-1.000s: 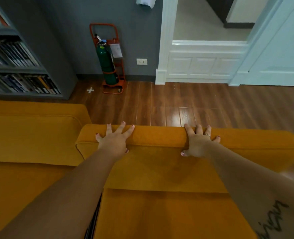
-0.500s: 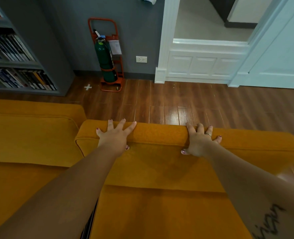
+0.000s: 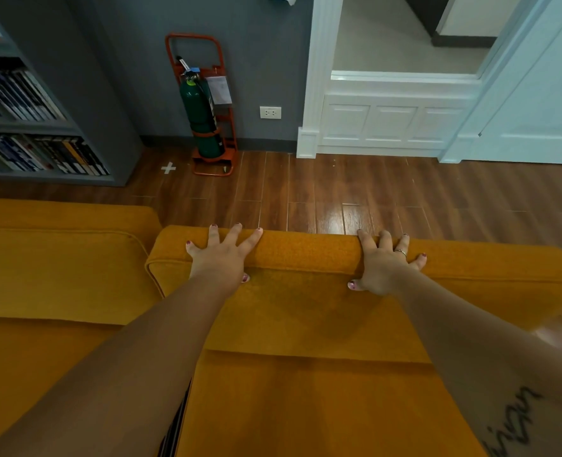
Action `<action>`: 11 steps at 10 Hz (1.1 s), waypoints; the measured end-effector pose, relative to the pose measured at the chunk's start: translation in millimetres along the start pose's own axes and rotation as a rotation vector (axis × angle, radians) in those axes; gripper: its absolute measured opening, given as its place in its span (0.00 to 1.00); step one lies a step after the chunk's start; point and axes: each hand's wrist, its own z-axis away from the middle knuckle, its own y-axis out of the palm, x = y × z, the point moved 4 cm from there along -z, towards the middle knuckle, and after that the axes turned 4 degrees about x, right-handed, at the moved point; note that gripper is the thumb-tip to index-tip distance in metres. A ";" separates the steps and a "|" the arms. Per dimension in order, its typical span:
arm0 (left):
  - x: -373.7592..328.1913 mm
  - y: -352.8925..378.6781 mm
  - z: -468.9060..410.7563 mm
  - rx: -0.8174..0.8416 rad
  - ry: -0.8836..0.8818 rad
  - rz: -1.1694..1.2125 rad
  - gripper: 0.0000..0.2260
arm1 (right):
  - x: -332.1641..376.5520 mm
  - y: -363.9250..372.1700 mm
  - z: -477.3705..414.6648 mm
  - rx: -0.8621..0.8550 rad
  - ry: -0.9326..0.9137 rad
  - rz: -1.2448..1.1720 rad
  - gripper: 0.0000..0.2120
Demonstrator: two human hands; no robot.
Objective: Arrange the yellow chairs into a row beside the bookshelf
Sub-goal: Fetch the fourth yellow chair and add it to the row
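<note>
Two yellow upholstered chairs stand side by side, backs toward a grey wall. My left hand (image 3: 221, 258) and my right hand (image 3: 383, 267) both grip the top of the backrest of the right yellow chair (image 3: 306, 311), fingers over the far edge and thumbs on the near face. The left yellow chair (image 3: 58, 265) sits a little further forward, its backrest close to the grey bookshelf (image 3: 39, 136) full of books at the upper left. A narrow dark gap separates the two seats at the bottom.
A green fire extinguisher in an orange stand (image 3: 203, 117) is against the wall behind the chairs, with a white cross mark (image 3: 168, 168) on the wooden floor beside it. White panelling and a doorway (image 3: 395, 110) lie at the right.
The right chair has slid forward toward the wall under both hands, so its backrest is closer to level with the left chair's. Both hands keep the same hold.
</note>
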 end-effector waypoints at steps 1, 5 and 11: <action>0.0 -2.4 -5.3 0.009 0.001 0.001 0.42 | 0.4 -1.9 -3.2 0.000 0.007 0.004 0.51; -0.1 -6.4 -16.6 -0.007 -0.006 -0.031 0.42 | 3.8 -8.3 -12.7 -0.006 0.019 0.006 0.52; -2.5 -13.0 -21.9 0.037 -0.011 -0.055 0.43 | 6.4 -15.8 -14.6 -0.035 0.005 0.025 0.52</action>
